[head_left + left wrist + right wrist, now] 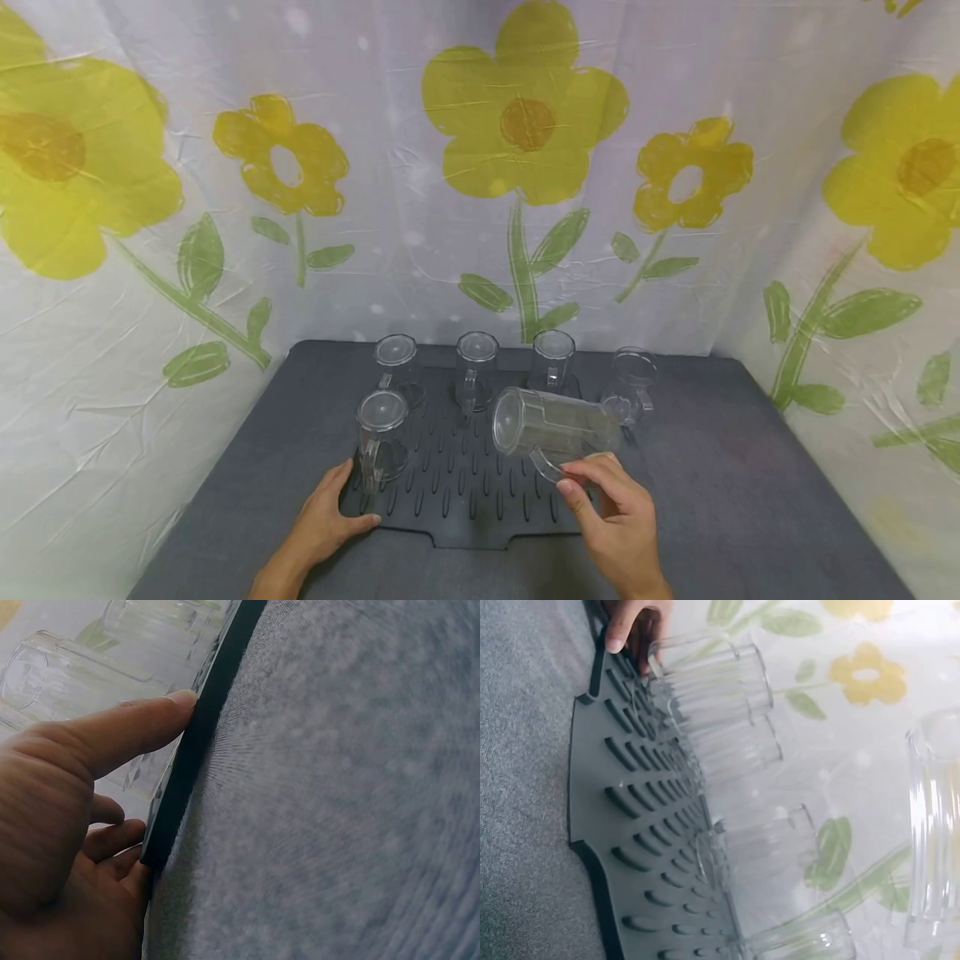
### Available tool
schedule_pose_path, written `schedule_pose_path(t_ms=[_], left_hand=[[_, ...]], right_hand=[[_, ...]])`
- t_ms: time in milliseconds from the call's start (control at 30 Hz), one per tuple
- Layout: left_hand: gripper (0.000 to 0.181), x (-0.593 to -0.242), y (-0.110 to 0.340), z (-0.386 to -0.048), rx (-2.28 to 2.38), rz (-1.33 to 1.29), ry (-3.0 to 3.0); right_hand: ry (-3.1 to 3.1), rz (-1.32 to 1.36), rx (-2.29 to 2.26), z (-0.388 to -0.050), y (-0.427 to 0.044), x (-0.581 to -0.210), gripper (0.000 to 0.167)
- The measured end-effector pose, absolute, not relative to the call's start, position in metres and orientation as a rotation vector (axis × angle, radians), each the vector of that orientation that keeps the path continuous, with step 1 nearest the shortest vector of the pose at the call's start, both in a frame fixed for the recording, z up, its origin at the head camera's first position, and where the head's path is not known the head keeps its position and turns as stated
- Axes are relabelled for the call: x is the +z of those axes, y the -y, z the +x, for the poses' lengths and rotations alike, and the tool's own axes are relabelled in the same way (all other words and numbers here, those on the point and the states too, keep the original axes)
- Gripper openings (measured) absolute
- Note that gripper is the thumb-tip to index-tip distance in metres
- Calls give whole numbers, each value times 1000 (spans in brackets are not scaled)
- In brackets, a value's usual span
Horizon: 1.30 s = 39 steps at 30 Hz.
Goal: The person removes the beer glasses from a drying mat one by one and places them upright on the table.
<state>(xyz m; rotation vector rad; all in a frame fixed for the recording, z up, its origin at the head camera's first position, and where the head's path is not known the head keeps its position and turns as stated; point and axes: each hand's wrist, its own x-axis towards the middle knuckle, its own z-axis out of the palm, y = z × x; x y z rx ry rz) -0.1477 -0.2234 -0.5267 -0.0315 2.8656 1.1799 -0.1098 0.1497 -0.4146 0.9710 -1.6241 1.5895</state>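
Observation:
My right hand (pixel 618 521) pinches the handle of a clear mug (pixel 555 423) between thumb and fingers. This mug lies sideways in the air above a dark ridged mat (pixel 472 533), its round base facing left; the right wrist view has part of the mug (pixel 934 840) at its right edge. At the mat's front left corner, my left hand (pixel 318 517) grips the edge, thumb along the front and fingers at the side. The left wrist view shows that thumb and the curled fingers (pixel 116 844) against the mat's dark rim (pixel 202 727). Just behind this hand stands an upside-down clear mug (pixel 382 433).
Three more clear mugs stand upside down along the mat's back: left (pixel 396 358), middle (pixel 477 367) and right (pixel 553 358). Another clear mug (pixel 632 387) stands to the right of the mat. A flowered curtain (pixel 360 208) surrounds the grey table (pixel 720 500) behind and at both sides.

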Motion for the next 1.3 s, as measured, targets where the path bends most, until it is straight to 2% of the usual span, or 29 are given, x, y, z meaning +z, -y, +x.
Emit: schedule_pose_path(t_ms=[133, 367, 633, 733, 1033, 1300], left_hand=[[113, -526, 222, -149, 1178, -51, -2859], [108, -523, 222, -147, 1239, -66, -2847], [100, -508, 223, -141, 1612, -100, -2699], [102, -500, 223, -139, 1701, -95, -2663], [103, -460, 219, -129, 1761, 96, -2815], [101, -421, 198, -127, 1949, 319, -2853]], right_hand=[[1693, 919, 1477, -109, -149, -416, 9], [1703, 925, 1380, -108, -146, -410, 13], [1722, 920, 1295, -102, -142, -399, 6], [1732, 912, 1262, -102, -142, -399, 10], [1749, 933, 1179, -104, -147, -410, 23], [1696, 980, 1154, -99, -143, -392, 19]])
